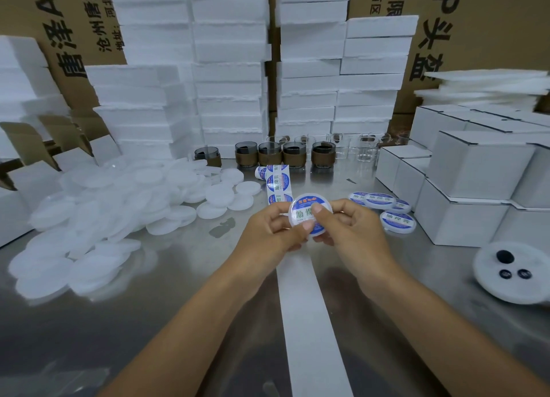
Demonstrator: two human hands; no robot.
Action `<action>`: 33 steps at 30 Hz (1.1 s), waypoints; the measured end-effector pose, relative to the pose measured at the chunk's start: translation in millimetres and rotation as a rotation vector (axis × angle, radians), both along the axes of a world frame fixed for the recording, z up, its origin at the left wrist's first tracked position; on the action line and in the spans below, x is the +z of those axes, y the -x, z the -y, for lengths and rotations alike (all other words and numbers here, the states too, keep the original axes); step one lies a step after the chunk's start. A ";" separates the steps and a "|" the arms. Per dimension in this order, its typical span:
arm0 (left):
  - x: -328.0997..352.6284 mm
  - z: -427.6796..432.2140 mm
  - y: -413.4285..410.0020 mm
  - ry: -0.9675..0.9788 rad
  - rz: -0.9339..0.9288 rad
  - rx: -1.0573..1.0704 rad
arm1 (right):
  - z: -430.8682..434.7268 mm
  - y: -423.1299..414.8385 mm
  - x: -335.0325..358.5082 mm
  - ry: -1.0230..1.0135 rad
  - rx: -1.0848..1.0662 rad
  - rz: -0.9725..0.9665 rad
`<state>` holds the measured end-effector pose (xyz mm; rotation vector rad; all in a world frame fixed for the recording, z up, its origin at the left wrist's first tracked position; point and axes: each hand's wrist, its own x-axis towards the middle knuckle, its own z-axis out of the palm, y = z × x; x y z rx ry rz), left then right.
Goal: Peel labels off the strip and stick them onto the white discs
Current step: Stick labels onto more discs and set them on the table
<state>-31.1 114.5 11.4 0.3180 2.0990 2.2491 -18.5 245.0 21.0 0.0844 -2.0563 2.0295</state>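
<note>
Sticking step, by the looks of it: left hand (272,233) and right hand (352,227), both grips pinching one white disc (305,205) dead centre, thumbs pressing the blue label (300,215) flat. Next up, probably: smooth the edges, drop it with the finished discs (384,206) at 3 o'clock, grab a blank from the pile (119,206) at 9. Bare strip (306,307) trailing toward 6 over the counter (178,277), roll (278,182) at 12. Label rim partly hidden under thumbs, so no telling about full contact.
</note>
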 end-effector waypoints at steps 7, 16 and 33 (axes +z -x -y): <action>0.5 0.5 0.9 0.043 -0.033 0.043 | -0.8 2.0 -1.4 0.007 -0.040 -0.010; -2.3 3.1 3.6 -0.035 -0.072 0.087 | -1.9 1.3 -2.9 -0.117 0.023 -0.100; -3.3 3.1 7.1 -0.030 -0.012 0.078 | -4.7 6.0 -5.1 -0.145 0.019 -0.106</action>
